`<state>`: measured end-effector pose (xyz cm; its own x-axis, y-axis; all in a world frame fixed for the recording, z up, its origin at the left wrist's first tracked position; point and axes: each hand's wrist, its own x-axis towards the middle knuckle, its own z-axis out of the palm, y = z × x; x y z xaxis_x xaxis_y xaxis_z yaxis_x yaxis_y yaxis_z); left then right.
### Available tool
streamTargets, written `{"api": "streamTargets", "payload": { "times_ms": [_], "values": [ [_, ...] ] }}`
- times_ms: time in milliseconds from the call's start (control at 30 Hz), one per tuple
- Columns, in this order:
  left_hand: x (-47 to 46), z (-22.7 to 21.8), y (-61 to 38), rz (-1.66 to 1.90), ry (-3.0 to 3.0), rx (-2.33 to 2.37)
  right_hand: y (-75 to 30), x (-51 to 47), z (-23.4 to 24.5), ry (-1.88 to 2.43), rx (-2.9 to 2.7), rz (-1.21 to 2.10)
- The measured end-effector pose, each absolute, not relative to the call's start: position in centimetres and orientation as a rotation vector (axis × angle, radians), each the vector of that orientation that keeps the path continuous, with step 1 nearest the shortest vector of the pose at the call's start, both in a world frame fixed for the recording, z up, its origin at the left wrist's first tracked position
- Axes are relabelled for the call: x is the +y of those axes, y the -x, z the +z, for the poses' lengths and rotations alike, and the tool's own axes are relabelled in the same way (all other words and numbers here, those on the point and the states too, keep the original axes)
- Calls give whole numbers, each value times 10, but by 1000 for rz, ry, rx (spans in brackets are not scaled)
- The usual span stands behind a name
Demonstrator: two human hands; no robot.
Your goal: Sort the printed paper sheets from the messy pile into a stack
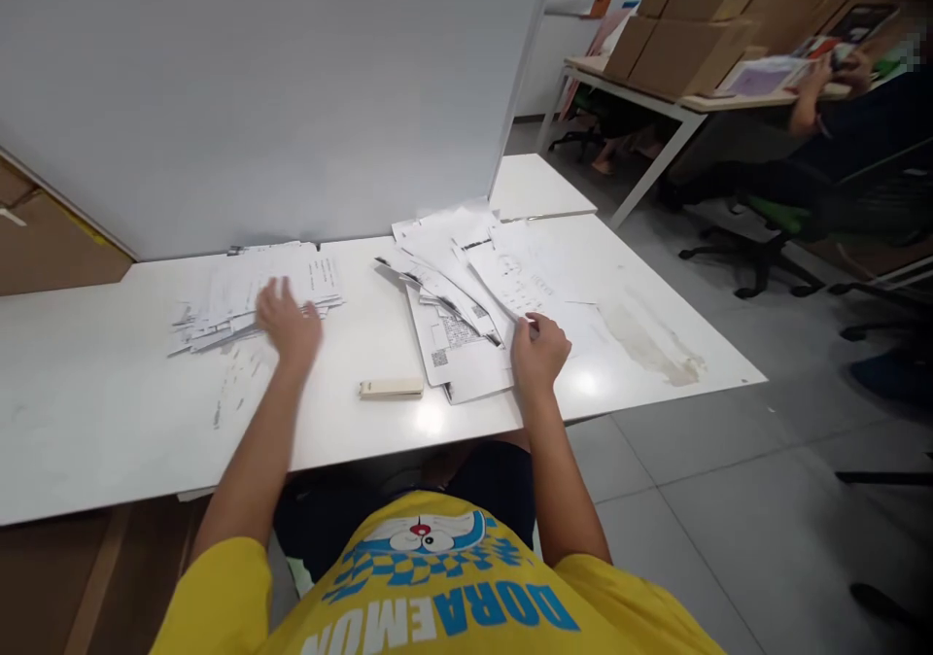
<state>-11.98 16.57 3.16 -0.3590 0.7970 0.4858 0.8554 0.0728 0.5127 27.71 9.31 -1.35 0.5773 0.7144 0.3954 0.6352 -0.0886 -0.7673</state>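
— What are the hands doing at the white table (109, 412)?

— The left hand (290, 322) lies flat, fingers spread and loose, on the near edge of the left pile of papers (248, 295). It grips nothing; it only rests on the sheets.

— And the other one?

— The right hand (539, 349) is on the right pile of papers (473, 286), at its near right corner. The fingers curl down onto a sheet, but whether they pinch it or just press on it I cannot tell from here.

— How do the piles lie?

— The left one is a low, ragged stack close to the white partition (292, 82). The right one is looser, the sheets fanned and overlapping, some with print and small square codes on them, reaching from the partition nearly to the table's front edge. The two piles are well apart, with bare tabletop between them.

— Anything in that gap?

— A small cream-coloured bar (391, 389), lying flat near the front edge, just left of the right pile and between the two arms. Neither hand touches it.

— Anyone else about?

— At the far right another person's hand (849, 67) holds something at a second table (656, 101) that carries cardboard boxes (685, 43).
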Motion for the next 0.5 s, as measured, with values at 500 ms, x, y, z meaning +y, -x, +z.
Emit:
{"api": "streamTargets", "payload": {
  "times_ms": [500],
  "values": [
    [163, 2, 80, -1005, 2287, -1815, -317, 129, 6, 1656, -996, -7]
  ]
}}
